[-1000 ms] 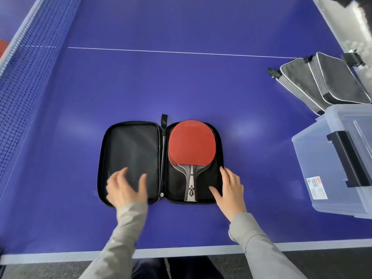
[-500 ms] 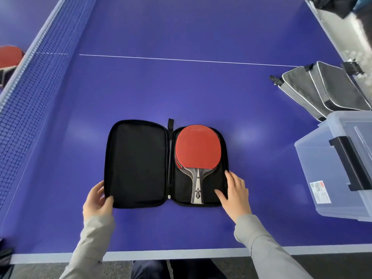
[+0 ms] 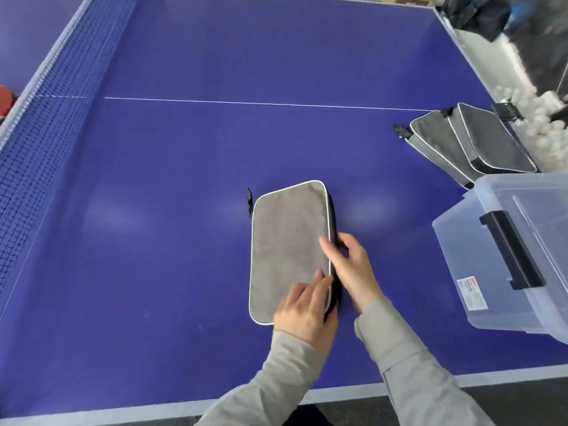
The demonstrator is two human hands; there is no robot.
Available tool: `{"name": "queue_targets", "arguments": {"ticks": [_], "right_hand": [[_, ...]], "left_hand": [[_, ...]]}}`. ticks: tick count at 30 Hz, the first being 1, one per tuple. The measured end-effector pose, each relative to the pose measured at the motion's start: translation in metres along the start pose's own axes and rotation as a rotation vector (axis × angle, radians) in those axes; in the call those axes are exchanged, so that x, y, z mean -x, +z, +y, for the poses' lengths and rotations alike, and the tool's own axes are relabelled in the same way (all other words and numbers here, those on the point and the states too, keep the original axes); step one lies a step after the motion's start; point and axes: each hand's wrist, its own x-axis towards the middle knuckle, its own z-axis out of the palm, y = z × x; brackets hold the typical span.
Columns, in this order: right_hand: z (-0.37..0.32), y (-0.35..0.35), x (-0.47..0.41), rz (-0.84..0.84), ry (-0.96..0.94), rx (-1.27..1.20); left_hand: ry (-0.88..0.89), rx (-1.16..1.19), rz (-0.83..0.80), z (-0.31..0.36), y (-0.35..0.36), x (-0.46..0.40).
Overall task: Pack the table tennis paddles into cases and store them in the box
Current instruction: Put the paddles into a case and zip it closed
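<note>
A grey paddle case (image 3: 289,247) lies folded closed on the blue desk (image 3: 184,179). The left hand (image 3: 307,312) rests flat-fingered on its near right corner; the right hand (image 3: 350,265) curls round its right edge (thumb on top). At three o'clock stands a clear plastic box (image 3: 479,265), with two more grey cases (image 3: 470,142) at one o'clock.
</note>
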Motion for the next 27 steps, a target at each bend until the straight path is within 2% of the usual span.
{"name": "queue_targets", "arguments": {"ticks": [2,4,6,8,11,13,22,27], "right_hand": [[0.016,0.0,-0.009,0.072,0.023,0.115],[0.03,-0.002,-0.014,0.084,0.083,0.148],[0.041,-0.003,-0.018,0.066,0.157,0.158],[0.05,-0.003,-0.022,0.059,0.199,0.182],[0.054,0.0,-0.02,0.044,0.161,0.209],[0.056,0.001,-0.019,-0.006,0.127,0.249],[0.064,-0.004,-0.028,-0.061,0.17,0.266],[0.067,-0.006,-0.032,-0.064,0.173,0.293]], "left_hand": [[0.041,-0.027,-0.031,-0.006,0.01,-0.001],[-0.065,0.044,0.016,-0.022,0.009,-0.003],[-0.358,0.111,0.084,-0.047,0.004,-0.01],[-0.673,0.201,0.031,-0.075,-0.002,-0.019],[-0.95,0.494,-0.003,-0.097,-0.005,-0.039],[-1.073,0.653,-0.041,-0.1,-0.003,-0.05],[-1.131,0.73,-0.205,-0.111,0.001,-0.075],[-1.123,0.71,-0.231,-0.107,0.004,-0.081]]}}
